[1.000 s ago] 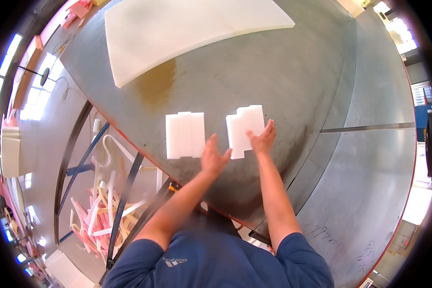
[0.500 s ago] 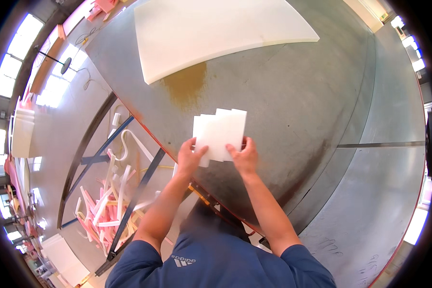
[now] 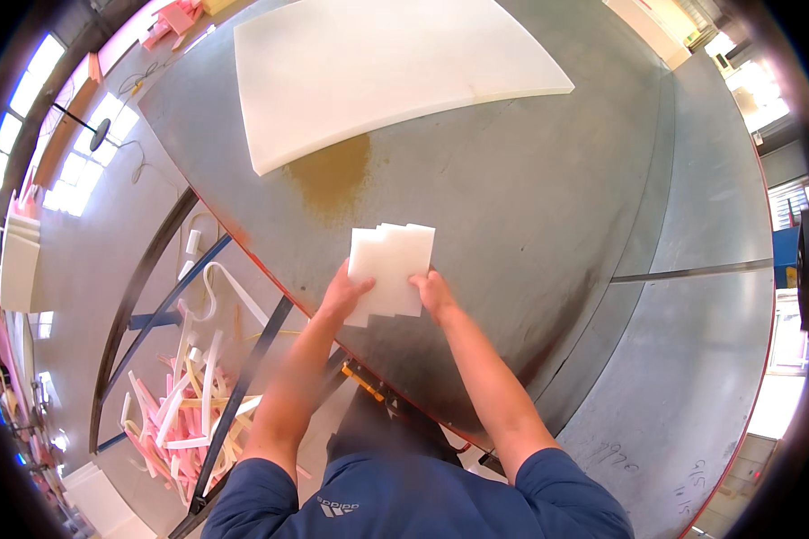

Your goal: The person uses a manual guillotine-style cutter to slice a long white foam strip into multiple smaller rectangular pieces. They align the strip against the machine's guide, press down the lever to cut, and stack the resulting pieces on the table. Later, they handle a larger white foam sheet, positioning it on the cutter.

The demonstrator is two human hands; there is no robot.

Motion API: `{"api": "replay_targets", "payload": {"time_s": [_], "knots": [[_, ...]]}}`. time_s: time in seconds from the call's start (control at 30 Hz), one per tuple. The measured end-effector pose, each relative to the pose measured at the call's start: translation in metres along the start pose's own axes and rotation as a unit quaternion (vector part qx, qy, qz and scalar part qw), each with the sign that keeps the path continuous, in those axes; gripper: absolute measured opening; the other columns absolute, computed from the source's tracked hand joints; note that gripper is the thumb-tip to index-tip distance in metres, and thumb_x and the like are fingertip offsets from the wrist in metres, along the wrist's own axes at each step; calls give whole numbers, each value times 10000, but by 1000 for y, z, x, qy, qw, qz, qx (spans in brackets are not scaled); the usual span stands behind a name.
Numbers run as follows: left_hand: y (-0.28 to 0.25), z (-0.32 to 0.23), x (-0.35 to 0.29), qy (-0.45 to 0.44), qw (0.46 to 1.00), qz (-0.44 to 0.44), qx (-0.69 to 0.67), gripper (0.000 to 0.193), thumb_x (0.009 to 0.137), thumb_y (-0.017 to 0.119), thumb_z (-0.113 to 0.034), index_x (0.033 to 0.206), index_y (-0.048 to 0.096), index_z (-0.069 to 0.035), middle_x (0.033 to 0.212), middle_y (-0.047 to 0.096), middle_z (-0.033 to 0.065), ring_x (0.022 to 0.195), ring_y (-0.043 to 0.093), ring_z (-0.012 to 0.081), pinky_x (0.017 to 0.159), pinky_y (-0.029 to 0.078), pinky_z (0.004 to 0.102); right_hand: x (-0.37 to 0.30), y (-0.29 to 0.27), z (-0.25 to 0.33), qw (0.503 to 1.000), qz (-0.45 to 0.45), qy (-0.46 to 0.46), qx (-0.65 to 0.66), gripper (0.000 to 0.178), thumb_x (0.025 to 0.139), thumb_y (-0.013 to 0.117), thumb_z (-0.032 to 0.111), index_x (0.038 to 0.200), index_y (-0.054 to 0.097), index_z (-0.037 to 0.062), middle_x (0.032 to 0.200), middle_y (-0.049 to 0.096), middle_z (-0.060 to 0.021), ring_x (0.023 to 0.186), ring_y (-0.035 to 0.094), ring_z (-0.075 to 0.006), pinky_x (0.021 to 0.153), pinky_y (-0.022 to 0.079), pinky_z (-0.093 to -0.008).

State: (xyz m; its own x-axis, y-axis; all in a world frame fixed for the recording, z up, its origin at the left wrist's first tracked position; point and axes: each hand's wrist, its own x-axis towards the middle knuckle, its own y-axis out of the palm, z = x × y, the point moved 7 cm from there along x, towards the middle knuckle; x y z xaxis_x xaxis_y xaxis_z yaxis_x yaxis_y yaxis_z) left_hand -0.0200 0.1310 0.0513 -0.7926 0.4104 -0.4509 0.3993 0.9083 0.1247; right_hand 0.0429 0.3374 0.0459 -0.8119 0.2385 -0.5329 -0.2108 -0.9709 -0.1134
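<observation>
Between my two hands is a small stack of white foam sheets (image 3: 390, 269), their top and bottom edges staggered like steps. My left hand (image 3: 345, 292) grips the left edge, thumb lying on the front face. On the opposite edge my right hand (image 3: 433, 291) pinches the stack, its thumb also on the front and the other fingers hidden behind. The sheets are held over the near part of a grey metal table (image 3: 512, 198). Farther off on that table lies a large white foam slab (image 3: 386, 67) with a curved near edge.
A brownish stain (image 3: 331, 175) marks the tabletop beside the slab. Left of the table's red edge, pink and white foam offcuts (image 3: 184, 413) are heaped on the floor by a dark metal frame (image 3: 238, 404). A seam strip (image 3: 692, 270) crosses the right side.
The white foam sheets have been drawn closer together, so their stepped edges are more even. The whole view has shifted slightly; both hands keep hold of the stack.
</observation>
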Motion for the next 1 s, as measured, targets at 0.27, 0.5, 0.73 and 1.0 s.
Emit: {"api": "replay_targets", "payload": {"time_s": [0.27, 0.5, 0.73, 1.0], "knots": [[18, -40, -69, 319, 918, -50, 232, 714, 782, 753, -99, 1429, 454, -42, 1461, 461, 180, 1337, 456, 366, 1122, 373, 474, -110, -8, 60, 894, -171, -372, -183, 683, 774, 753, 30, 1407, 498, 34, 1401, 553, -176, 1289, 546, -350, 1045, 480, -439], [17, -9, -71, 299, 922, -35, 243, 803, 752, 752, -107, 1468, 398, -27, 1428, 482, 197, 1364, 435, 386, 1157, 348, 445, -97, -5, 14, 904, -105, -376, -176, 821, 758, 729, 21, 1502, 384, -4, 1574, 373, -218, 1445, 393, -421, 1165, 391, -444], [18, -21, -56, 229, 962, 62, 138, 1008, 687, 786, -130, 1549, 275, -17, 1481, 439, 165, 1404, 410, 319, 1185, 312, 395, -86, 3, -8, 864, -82, -398, -297, 842, 740, 737, 45, 1514, 404, 52, 1639, 253, -243, 1500, 300, -440, 1196, 351, -449], [-5, 19, -47, 184, 974, 104, 86, 1337, 566, 885, -99, 1635, 83, -65, 1592, 355, 116, 1504, 286, 269, 1221, 259, 407, -91, -1, 7, 898, -104, -357, -236, 917, 779, 769, 106, 1559, 296, 17, 1631, 252, -261, 1487, 321, -445, 1183, 367, -461]]}}
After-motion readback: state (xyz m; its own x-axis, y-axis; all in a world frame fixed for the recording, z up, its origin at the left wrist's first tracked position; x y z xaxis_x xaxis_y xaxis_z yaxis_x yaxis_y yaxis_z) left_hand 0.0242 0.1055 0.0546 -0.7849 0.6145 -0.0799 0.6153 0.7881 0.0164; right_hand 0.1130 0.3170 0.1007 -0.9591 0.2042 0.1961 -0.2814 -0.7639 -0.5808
